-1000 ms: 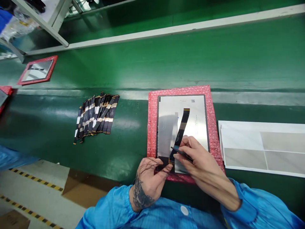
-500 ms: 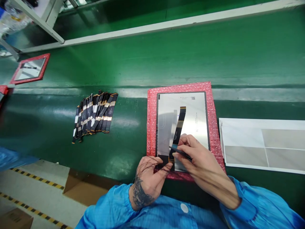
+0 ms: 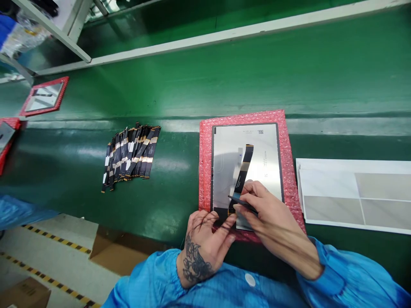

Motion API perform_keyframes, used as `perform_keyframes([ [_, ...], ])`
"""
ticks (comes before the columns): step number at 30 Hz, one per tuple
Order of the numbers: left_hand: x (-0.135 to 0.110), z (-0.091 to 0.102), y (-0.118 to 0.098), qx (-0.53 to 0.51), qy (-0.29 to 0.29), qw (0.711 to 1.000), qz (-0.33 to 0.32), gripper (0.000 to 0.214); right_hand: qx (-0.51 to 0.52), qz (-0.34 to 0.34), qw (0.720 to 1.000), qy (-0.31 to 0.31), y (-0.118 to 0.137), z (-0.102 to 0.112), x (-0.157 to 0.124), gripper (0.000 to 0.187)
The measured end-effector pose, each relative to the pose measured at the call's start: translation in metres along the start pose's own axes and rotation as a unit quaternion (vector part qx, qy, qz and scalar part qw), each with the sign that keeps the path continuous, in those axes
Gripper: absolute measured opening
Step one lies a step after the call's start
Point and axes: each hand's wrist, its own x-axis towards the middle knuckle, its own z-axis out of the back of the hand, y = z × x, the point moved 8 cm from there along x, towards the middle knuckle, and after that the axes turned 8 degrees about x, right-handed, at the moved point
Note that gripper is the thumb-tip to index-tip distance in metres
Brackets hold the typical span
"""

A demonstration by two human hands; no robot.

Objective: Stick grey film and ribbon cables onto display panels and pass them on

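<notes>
A glossy green belt (image 3: 180,85) is seen. The panel (image 3: 229,154) looks like smooth reflective metal, laid on pink bubble wrap (image 3: 205,162). The white sheets (image 3: 330,188) look like matt paper.

cable (image 3: 243,169) on panel (image 3: 260,149), cable stack (image 3: 130,155) left

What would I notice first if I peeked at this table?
Probably the bright pink bubble wrap on the green table, with a shiny panel on it. Both hands meet at its near edge, the right hand holding a thin dark tool. Left of it lies a heap of black strips.
</notes>
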Motion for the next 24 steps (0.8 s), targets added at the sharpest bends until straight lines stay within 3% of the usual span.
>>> perform_keyframes([
  [4, -0.002, -0.001, 0.011, -0.090, 0.020, 0.995, 0.050, 0.035, -0.116, -0.011, 0.989, -0.093, -0.003, 0.019, -0.005, 0.009],
  [7, -0.007, 0.001, 0.034, -0.143, 0.019, 0.983, 0.112, 0.035, -0.219, -0.052, 0.954, -0.200, -0.016, 0.052, -0.023, 0.013],
  [9, -0.009, 0.002, 0.054, -0.168, 0.023, 0.970, 0.176, 0.032, -0.258, -0.082, 0.933, -0.236, -0.030, 0.070, -0.041, 0.019],
  [12, -0.005, 0.000, 0.071, -0.192, 0.060, 0.952, 0.230, 0.022, -0.188, -0.115, 0.952, -0.213, -0.056, 0.074, -0.066, 0.022],
  [16, 0.008, -0.005, 0.070, -0.164, 0.094, 0.953, 0.238, 0.013, -0.077, -0.151, 0.969, -0.182, -0.075, 0.059, -0.080, 0.025],
  [19, 0.014, -0.007, 0.067, -0.144, 0.081, 0.953, 0.253, 0.011, -0.096, -0.164, 0.963, -0.189, -0.074, 0.057, -0.078, 0.031],
  [24, 0.018, -0.011, 0.066, -0.194, 0.082, 0.939, 0.272, 0.020, -0.164, -0.110, 0.963, -0.182, -0.065, 0.059, -0.069, 0.028],
])
